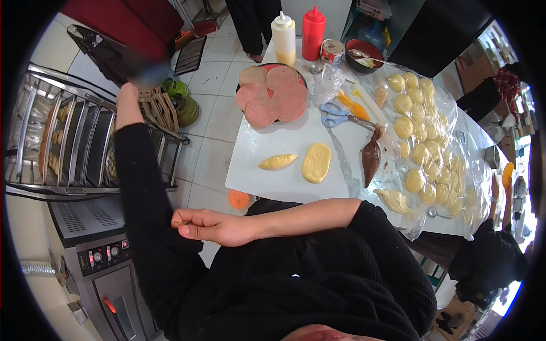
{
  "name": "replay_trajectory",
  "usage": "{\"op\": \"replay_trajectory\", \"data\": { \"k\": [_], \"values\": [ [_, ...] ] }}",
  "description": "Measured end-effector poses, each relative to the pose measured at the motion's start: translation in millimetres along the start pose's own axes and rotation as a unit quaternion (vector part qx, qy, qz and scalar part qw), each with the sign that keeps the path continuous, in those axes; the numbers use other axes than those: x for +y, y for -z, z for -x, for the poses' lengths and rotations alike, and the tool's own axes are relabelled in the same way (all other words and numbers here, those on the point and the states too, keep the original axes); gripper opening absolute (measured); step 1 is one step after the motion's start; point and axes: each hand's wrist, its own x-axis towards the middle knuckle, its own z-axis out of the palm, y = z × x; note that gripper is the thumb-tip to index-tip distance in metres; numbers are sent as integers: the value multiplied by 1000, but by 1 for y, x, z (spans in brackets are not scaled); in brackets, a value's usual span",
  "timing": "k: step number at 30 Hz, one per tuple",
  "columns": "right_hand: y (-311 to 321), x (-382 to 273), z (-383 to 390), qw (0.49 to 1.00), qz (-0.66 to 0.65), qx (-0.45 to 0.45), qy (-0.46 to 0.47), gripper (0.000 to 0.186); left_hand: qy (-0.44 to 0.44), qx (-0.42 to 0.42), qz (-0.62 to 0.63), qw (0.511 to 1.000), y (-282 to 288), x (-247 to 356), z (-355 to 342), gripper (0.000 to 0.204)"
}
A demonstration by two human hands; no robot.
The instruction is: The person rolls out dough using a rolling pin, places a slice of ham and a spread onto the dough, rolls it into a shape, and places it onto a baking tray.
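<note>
My left hand (127,95) reaches up and left to the top of a metal tray rack (74,142); its fingers are lost in a blurred patch, so its grip is unclear. My right hand (198,224) crosses my body with fingers closed, resting against the black sleeve (142,187) of my left arm. I cannot tell if it pinches the cloth. On the white table (256,170) in front of me lie a flattened oval of dough (316,162) and a rolled dough piece (278,162), neither touched.
A plate of pink sliced meat (272,94), blue scissors (335,115), a brown piping bag (371,156), dough balls under plastic (421,131) and white (284,38) and red squeeze bottles (313,33) share the table. An oven (96,261) stands lower left. Another person's legs (253,28) are beyond the table.
</note>
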Motion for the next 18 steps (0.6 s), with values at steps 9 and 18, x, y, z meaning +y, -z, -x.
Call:
{"op": "replay_trajectory", "data": {
  "k": [9, 18],
  "values": [
    [135, -14, 130, 801, 510, 289, -122, 62, -54, -643, -76, 760, 76, -16, 329, 27],
    [184, 17, 180, 697, 649, 261, -157, 54, -24, -675, -302, 673, 146, -82, 419, 49]
  ]
}}
